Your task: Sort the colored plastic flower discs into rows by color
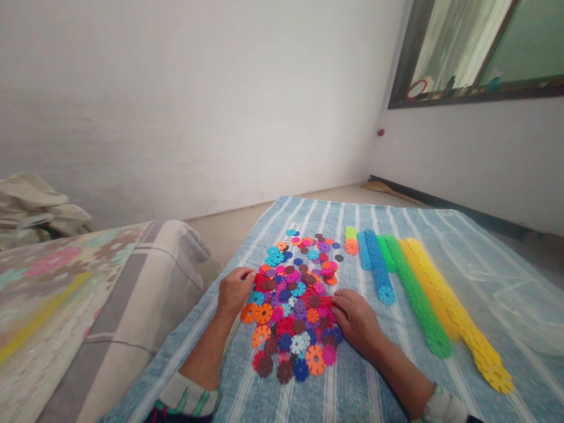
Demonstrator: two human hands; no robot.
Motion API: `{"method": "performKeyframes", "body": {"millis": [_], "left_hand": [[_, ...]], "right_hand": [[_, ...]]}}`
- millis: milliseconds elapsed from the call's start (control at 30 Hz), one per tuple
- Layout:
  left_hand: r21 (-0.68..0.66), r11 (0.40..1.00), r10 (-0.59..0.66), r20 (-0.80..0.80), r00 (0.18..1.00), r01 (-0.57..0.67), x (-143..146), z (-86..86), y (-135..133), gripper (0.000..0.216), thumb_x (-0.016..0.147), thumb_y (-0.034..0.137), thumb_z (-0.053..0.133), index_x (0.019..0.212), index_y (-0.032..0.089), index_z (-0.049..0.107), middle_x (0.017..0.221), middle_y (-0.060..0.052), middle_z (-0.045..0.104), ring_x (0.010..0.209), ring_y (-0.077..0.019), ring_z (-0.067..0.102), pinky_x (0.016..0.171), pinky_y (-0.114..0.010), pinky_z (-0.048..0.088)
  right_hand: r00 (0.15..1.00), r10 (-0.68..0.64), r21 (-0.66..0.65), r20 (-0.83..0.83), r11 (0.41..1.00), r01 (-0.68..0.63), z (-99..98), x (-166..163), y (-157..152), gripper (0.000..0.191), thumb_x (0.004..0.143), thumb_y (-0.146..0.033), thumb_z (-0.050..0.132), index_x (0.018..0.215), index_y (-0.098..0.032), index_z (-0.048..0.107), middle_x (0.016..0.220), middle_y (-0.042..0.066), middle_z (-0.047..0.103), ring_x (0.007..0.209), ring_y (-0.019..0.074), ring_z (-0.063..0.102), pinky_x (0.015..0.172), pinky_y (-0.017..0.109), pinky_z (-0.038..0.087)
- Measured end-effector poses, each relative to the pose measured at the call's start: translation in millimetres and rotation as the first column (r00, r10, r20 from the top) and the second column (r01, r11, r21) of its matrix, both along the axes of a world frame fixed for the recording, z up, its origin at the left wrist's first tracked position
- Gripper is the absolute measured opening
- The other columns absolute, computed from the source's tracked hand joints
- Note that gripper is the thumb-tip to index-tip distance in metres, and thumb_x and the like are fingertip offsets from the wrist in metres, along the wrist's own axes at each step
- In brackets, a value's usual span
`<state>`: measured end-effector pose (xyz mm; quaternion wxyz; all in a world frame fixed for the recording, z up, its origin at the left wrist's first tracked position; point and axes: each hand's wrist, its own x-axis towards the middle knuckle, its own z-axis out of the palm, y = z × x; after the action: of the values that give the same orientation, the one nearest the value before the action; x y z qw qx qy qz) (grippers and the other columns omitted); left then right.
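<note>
A loose pile of flower-shaped plastic discs (299, 339) in red, orange, purple, brown, pink and blue covers the middle of the striped cloth. At its left edge, my left hand (234, 292) has thumb and fingers closed on a red flower disc (259, 281). Across the pile, my right hand (356, 319) is bent inward, its fingertips closed on another red flower disc (326, 302). The fingers partly hide both discs. Overlapping rows of sorted discs lie to the right: blue discs (378, 267), green discs (416, 299) and yellow discs (458, 311).
A short row of lime and orange discs (351, 239) lies beyond the pile. Clear plastic bags (502, 294) rest on the striped cloth (343, 393) at the right. A cloth-covered surface (118, 294) stands at the left, and a white wall (220, 106) rises behind.
</note>
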<state>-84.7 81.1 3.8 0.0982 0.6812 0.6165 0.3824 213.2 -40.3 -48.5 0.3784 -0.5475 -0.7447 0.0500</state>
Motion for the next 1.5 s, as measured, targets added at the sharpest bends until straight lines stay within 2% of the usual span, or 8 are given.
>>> {"method": "performKeyframes", "body": {"millis": [167, 567, 700, 867, 1000, 1133, 1333, 1500], "left_hand": [[0.015, 0.999, 0.046, 0.030, 0.998, -0.047, -1.5, -6.1, 2.2, 0.025, 0.071, 0.037, 0.048, 0.068, 0.022, 0.067, 0.077, -0.001, 0.073, 0.075, -0.0180, 0.066, 0.077, -0.024, 0.050], [-0.044, 0.997, 0.063, 0.082, 0.995, -0.059, -0.9, -13.1, -0.1, 0.025, 0.072, 0.036, 0.049, 0.069, 0.020, 0.069, 0.072, 0.001, 0.073, 0.070, -0.0160, 0.065, 0.070, -0.022, 0.048], [-0.050, 0.998, 0.052, 0.088, 0.995, -0.048, -0.6, -13.5, 0.0, 0.027, 0.073, 0.037, 0.049, 0.068, 0.020, 0.069, 0.073, 0.000, 0.073, 0.070, -0.0161, 0.065, 0.070, -0.022, 0.048], [-0.064, 0.997, 0.047, 0.098, 0.994, -0.041, 0.0, -12.2, -0.5, 0.027, 0.073, 0.037, 0.049, 0.069, 0.019, 0.069, 0.075, -0.001, 0.073, 0.071, -0.0165, 0.065, 0.071, -0.023, 0.047], [-0.074, 0.997, 0.037, 0.108, 0.993, -0.029, 0.1, -12.0, -0.2, 0.027, 0.072, 0.037, 0.049, 0.069, 0.020, 0.069, 0.074, 0.000, 0.073, 0.071, -0.0168, 0.065, 0.070, -0.023, 0.047], [-0.076, 0.997, 0.034, 0.102, 0.994, -0.027, -0.3, -11.5, 1.5, 0.026, 0.070, 0.037, 0.049, 0.067, 0.020, 0.069, 0.072, 0.000, 0.072, 0.069, -0.0166, 0.064, 0.068, -0.023, 0.047], [-0.087, 0.996, 0.034, 0.097, 0.995, -0.026, -2.4, -13.5, 3.9, 0.028, 0.070, 0.039, 0.048, 0.067, 0.020, 0.069, 0.070, 0.000, 0.071, 0.068, -0.0161, 0.064, 0.066, -0.022, 0.045], [-0.095, 0.995, 0.032, 0.082, 0.996, -0.025, -3.9, -16.6, 6.1, 0.029, 0.071, 0.040, 0.048, 0.068, 0.019, 0.069, 0.071, 0.000, 0.071, 0.069, -0.0163, 0.064, 0.067, -0.023, 0.045]], "right_hand": [[0.998, -0.052, 0.039, 0.027, 0.998, 0.051, 3.2, -6.2, 7.9, 0.019, 0.090, -0.018, 0.049, 0.096, -0.020, 0.067, 0.106, 0.010, 0.065, 0.102, 0.0229, 0.057, 0.091, 0.038, 0.045], [0.975, 0.098, -0.067, 0.198, 0.994, -0.086, 32.3, -61.1, 32.2, 0.009, 0.090, -0.026, 0.060, 0.097, -0.021, 0.063, 0.106, 0.008, 0.061, 0.101, 0.0236, 0.051, 0.090, 0.039, 0.040], [0.962, 0.163, -0.069, 0.221, 0.986, -0.151, 35.8, -64.4, 27.6, 0.007, 0.090, -0.022, 0.059, 0.096, -0.021, 0.064, 0.106, 0.008, 0.063, 0.105, 0.0240, 0.050, 0.095, 0.040, 0.038], [0.963, 0.197, -0.030, 0.181, 0.980, -0.195, 33.0, -58.2, 19.1, 0.013, 0.092, -0.019, 0.053, 0.090, -0.020, 0.066, 0.098, 0.007, 0.064, 0.097, 0.0220, 0.053, 0.089, 0.039, 0.040], [0.984, 0.146, 0.018, 0.105, 0.989, -0.149, 26.7, -50.7, 25.5, 0.024, 0.096, -0.020, 0.046, 0.082, -0.020, 0.066, 0.085, 0.006, 0.063, 0.087, 0.0199, 0.054, 0.083, 0.036, 0.041], [0.990, 0.022, 0.036, 0.142, 0.999, -0.027, 26.6, -50.0, 40.2, 0.020, 0.094, -0.023, 0.051, 0.080, -0.019, 0.065, 0.087, 0.007, 0.062, 0.090, 0.0211, 0.052, 0.083, 0.036, 0.040], [0.957, -0.137, -0.105, 0.256, 0.980, 0.168, 35.1, -63.1, 52.2, 0.014, 0.085, -0.030, 0.065, 0.092, -0.018, 0.066, 0.104, 0.011, 0.063, 0.107, 0.0268, 0.050, 0.094, 0.041, 0.037], [0.951, -0.170, -0.183, 0.258, 0.958, 0.221, 37.4, -63.0, 57.1, 0.019, 0.083, -0.034, 0.066, 0.093, -0.018, 0.067, 0.108, 0.010, 0.064, 0.110, 0.0265, 0.050, 0.095, 0.038, 0.036]]}}
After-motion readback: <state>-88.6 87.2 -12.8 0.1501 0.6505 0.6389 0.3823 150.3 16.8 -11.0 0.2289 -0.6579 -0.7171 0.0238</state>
